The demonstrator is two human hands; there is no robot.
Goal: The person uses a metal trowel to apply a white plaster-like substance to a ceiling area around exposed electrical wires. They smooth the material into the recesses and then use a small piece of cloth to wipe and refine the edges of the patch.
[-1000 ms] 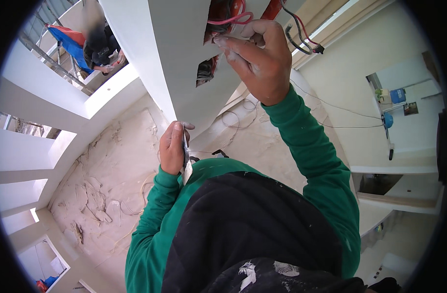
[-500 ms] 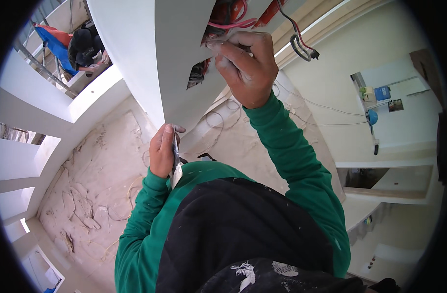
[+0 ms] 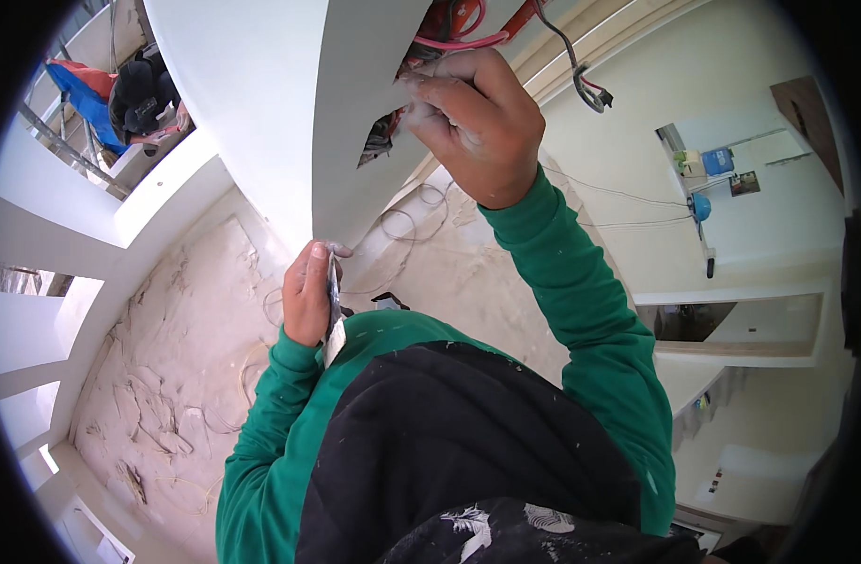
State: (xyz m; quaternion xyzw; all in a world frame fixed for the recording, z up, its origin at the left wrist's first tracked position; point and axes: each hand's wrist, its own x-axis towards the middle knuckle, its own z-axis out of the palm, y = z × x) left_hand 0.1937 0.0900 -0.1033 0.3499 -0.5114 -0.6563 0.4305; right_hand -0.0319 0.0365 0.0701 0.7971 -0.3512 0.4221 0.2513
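Note:
At the upper middle, my right hand (image 3: pixel 477 127) presses its bent fingers against the grey-white wall face (image 3: pixel 346 113), on the strip between two cut openings. Its fingertips are pinched together; anything between them is hidden. Pink wires (image 3: pixel 463 43) come out of the upper opening, just above the knuckles. The lower opening (image 3: pixel 378 141) holds dark wires and lies left of my wrist. Lower left, close to my body, my left hand (image 3: pixel 305 296) grips a thin, flat putty knife (image 3: pixel 334 324) smeared with white. Its fingers are closed round it near the wall's lower corner.
A black and red cable (image 3: pixel 581 80) hangs right of my right hand. Loose cords (image 3: pixel 398 226) lie on the dusty, debris-strewn floor (image 3: pixel 181 329). Beyond a curved ledge (image 3: pixel 172 183) at upper left, another person (image 3: pixel 144 94) is beside a blue sheet. A blue helmet (image 3: pixel 699 207) is by the right wall.
The view has shifted slightly, so the room appears moved left. My right hand stays at the same strip of wall, its fingers a little more curled. My left hand still holds the putty knife.

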